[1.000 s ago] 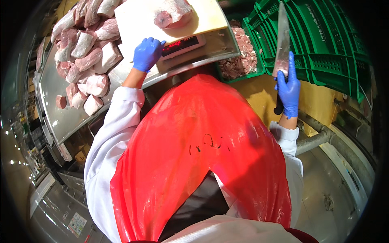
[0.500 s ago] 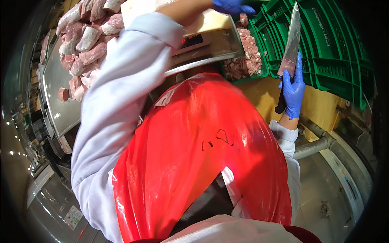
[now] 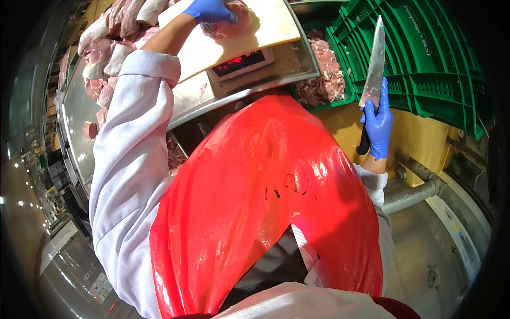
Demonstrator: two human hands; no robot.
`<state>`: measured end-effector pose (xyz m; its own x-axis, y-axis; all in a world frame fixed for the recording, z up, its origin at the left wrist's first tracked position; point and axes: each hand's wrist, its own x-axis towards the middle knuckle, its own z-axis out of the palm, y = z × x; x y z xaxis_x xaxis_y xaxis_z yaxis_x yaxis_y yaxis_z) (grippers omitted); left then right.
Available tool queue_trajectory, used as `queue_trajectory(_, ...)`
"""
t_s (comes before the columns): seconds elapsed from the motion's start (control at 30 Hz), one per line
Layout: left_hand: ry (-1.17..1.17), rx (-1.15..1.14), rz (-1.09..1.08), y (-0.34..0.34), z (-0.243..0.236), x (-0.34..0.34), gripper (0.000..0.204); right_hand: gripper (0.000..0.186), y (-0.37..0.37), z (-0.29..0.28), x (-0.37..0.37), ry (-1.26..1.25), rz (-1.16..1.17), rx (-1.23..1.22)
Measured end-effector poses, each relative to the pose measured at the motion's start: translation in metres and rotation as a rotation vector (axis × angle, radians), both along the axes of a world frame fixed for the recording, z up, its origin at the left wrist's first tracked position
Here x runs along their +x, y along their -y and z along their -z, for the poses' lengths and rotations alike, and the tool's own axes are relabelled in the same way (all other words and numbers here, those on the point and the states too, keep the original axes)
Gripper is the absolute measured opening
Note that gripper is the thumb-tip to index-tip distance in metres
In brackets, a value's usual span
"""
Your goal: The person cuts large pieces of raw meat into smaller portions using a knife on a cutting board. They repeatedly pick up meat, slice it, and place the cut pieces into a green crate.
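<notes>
My left hand (image 3: 207, 11), in a blue glove, grips a piece of raw meat (image 3: 228, 25) on the cream cutting board (image 3: 276, 29); some of its fingers are hidden at the top edge. My right hand (image 3: 378, 126), also gloved, holds a long knife (image 3: 374, 64) by its black handle, blade pointing up, in front of the green crates. Below the board sits a scale with a red display (image 3: 239, 65) on a steel tray (image 3: 300, 66). A heap of pink meat pieces (image 3: 114, 56) lies to the left.
Stacked green crates (image 3: 425, 64) fill the upper right. A green bin of small meat scraps (image 3: 324, 69) stands right of the tray. A yellow surface (image 3: 345, 127) and grey pipes (image 3: 409, 199) are lower right. My red apron (image 3: 265, 175) covers the centre.
My left hand left the board's front edge, swung up and rightward past the board, then came back onto the meat. My right hand still holds the knife upright, shifted only slightly.
</notes>
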<state>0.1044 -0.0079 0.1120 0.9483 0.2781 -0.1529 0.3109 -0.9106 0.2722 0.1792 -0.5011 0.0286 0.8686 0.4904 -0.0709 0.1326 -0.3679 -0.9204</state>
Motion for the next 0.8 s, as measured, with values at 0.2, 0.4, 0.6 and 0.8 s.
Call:
queue_trajectory(0.2,0.725,-1.189,-0.293,-0.051,0.061,-0.079,0.024,0.073,-0.026,-0.006,0.003,0.013,-0.106,0.045)
queue_trajectory(0.4,0.564,-0.69,-0.454,-0.023,0.11,-0.176,0.066,0.071,-0.057,0.009,-0.001,-0.027,-0.161,0.139)
queue_trajectory(0.6,0.636,-0.567,-0.161,-0.043,0.081,-0.125,0.06,0.061,-0.179,0.024,-0.021,-0.307,-0.369,0.471)
queue_trajectory(0.8,0.852,-0.456,-0.56,-0.001,0.127,-0.103,0.041,0.066,-0.309,0.022,-0.059,-0.521,-0.502,0.625)
